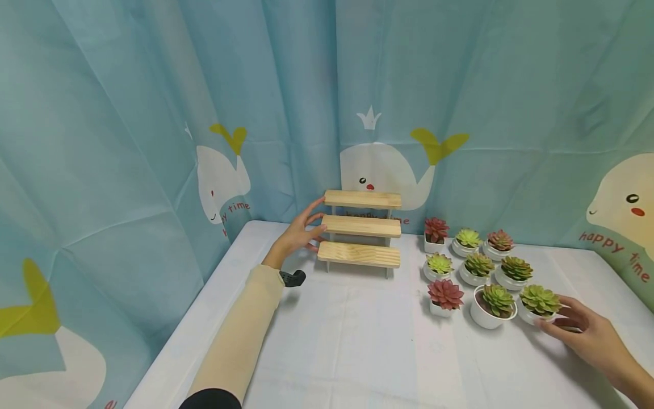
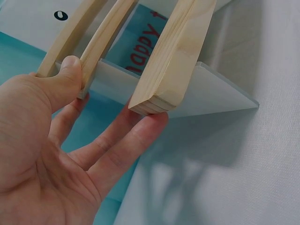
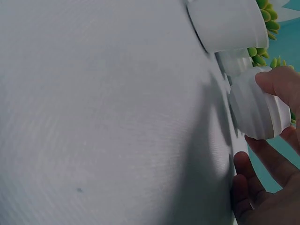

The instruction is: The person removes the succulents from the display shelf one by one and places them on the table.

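A three-tier wooden shelf stand point(image 1: 359, 254) with pale planks stands near the back curtain. Spread along its left side, my left hand point(image 1: 298, 233) touches the plank ends, the thumb point(image 2: 70, 70) at an upper plank and two fingertips against the lowest plank point(image 2: 164, 70). On the right, my right hand point(image 1: 592, 335) grips a green potted succulent point(image 1: 540, 300) by its round white pot point(image 3: 255, 105), thumb on one side and fingers on the other. Next to it stands another green succulent in a larger white pot point(image 1: 487, 318).
Several more potted succulents stand in rows at the right, including a red one point(image 1: 445, 294) in front and another red one point(image 1: 436, 230) at the back. A white cloth covers the table point(image 1: 337, 341). A blue curtain point(image 1: 306, 102) with whale prints hangs behind and at the sides.
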A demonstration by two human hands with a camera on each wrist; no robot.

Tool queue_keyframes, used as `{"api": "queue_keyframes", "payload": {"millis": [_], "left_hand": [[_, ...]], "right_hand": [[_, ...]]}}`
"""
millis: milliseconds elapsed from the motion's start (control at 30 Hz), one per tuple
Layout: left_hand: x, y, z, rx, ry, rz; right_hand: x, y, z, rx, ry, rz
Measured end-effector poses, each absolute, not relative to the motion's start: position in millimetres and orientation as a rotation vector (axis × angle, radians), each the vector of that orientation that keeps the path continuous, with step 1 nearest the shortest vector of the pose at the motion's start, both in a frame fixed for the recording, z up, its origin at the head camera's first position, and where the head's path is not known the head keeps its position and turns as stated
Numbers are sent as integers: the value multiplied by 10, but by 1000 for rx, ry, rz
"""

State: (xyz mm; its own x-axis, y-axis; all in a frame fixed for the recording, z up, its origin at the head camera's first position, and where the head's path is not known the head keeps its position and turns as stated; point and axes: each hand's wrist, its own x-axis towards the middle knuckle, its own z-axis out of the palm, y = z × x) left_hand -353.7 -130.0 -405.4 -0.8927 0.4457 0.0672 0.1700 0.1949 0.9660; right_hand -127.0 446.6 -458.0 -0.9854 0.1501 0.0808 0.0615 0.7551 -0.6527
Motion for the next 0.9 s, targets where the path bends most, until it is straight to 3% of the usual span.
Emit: {"api": "queue_keyframes", "payload": {"millis": [900], "left_hand": [[-3523,-1281,-4027,570,2264,1757]], "right_hand": [[-1337,4485,-4546,-210,-3017,1033]]}}
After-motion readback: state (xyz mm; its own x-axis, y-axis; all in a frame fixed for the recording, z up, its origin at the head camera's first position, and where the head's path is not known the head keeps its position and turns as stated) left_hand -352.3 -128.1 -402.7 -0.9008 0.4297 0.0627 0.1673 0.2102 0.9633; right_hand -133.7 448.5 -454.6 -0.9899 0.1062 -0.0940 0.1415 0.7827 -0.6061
